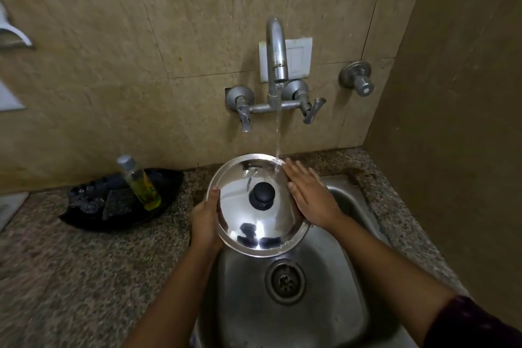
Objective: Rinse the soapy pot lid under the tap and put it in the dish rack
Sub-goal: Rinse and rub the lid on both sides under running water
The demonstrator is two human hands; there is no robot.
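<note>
Left hand (pixel 204 223) is gripping pot lid (pixel 240 206) at 9 o'clock, right hand (pixel 310 195) pressing flat-fingered at 3 o'clock; wet steel is likely threatening to slip into sink (pixel 310 305).

No legible text, brand, number or sign anywhere in view. Printed label on the yellow-green bottle (pixel 142 184) standing in the black tray (pixel 84 220): too blurred to read, only green and yellow patches made out.
</note>
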